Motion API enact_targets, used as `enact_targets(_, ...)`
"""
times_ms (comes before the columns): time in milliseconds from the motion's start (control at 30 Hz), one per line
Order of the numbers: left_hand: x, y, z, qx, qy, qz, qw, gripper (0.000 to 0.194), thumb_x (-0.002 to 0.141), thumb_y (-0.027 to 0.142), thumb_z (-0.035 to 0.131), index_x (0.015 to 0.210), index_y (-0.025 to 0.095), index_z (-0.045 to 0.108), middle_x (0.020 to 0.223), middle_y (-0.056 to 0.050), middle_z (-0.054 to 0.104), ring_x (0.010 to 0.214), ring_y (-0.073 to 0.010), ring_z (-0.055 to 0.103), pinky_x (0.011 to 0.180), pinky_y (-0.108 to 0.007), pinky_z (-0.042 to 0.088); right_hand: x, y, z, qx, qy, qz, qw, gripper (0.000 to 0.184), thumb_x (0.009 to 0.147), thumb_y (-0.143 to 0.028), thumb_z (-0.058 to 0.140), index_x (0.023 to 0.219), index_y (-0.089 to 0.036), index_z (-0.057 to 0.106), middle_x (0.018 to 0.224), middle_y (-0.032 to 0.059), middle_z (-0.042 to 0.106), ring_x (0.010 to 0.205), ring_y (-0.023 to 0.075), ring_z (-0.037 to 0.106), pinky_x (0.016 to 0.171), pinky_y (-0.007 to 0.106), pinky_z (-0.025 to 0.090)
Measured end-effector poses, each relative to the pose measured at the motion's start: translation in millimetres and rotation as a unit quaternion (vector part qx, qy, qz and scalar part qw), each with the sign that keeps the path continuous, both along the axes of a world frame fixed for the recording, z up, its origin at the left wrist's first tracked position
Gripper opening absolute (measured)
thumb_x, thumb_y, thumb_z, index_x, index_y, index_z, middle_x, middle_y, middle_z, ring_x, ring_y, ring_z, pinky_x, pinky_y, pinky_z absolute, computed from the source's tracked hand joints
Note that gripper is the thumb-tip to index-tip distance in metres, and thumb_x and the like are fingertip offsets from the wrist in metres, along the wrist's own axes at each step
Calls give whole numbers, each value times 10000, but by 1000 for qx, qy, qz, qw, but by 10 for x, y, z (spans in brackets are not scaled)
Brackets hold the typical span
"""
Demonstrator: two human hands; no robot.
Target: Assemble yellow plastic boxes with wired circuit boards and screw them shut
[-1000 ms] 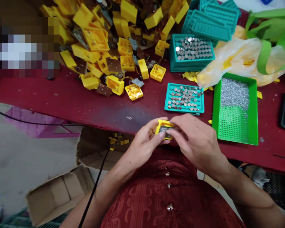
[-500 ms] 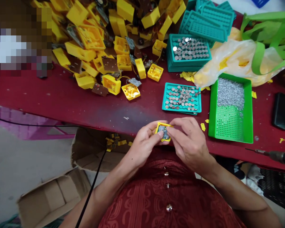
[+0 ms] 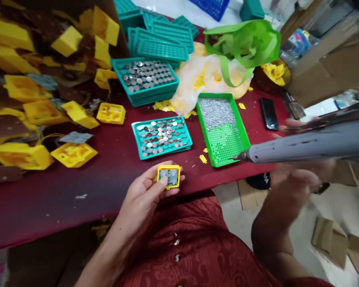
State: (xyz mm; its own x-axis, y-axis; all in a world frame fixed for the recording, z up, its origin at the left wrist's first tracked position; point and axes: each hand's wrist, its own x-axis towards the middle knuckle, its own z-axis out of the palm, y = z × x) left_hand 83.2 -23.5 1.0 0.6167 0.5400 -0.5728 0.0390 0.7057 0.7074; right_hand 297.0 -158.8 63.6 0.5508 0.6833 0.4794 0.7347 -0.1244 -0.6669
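1. Left hand: fingers clenched around a yellow plastic case, at 12 o'clock.
2. Right hand: blurred at 3 o'clock, fingers' state impossible to tell, behind a gray electric screwdriver blocking the view.
3. Cardboard pieces on the floor, 4 o'clock.
4. Dark red surface: teal tray of button cells at 12 o'clock, green perforated tray at 1 o'clock, black phone at 2 o'clock.

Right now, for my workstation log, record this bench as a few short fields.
left hand: the left hand holds a yellow plastic casing, a grey insert showing in it
right hand: the right hand is blurred at a grey electric screwdriver; grip unclear
nearest trays: a teal tray of coin cells; a green perforated tray of small silver parts
further off: a heap of yellow casings; a black phone
surface: a dark red table
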Motion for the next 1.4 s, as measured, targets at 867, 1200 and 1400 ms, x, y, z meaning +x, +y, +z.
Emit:
enact_targets(867, 278, -104, 54, -8, 21, -28, 999, 431, 818, 327, 757, 1209, 179, 654, 1104, -97, 741, 985, -236, 720, 684, -229, 610, 126, 576, -743, 219, 201, 19, 955, 386, 870, -526, 633, 1099, -299, 421, 684, -65, 445, 497, 102, 487, 477, 269, 462)
enact_targets(1200, 279, -97, 35, -10, 24, -27, 999, 419, 830, 334, 744, 1215, 193, 654, 1125, -88, 738, 995, -225, 710, 687, -230, 609, 132, 580, -773, 221, 205, 34, 953, 336, 882, -478, 627, 1121, -328, 446, 667, -72, 460, 495, 108, 501, 483, 265, 482)
enact_targets(1400, 284, -89, 43, -17, 28, -18, 999, 436, 793, 335, 778, 1185, 179, 667, 1114, -94, 743, 961, -229, 720, 659, -228, 610, 125, 567, -773, 226, 217, 36, 949, 342, 877, -445, 646, 1123, -306, 453, 661, -73, 459, 491, 109, 505, 484, 271, 475)
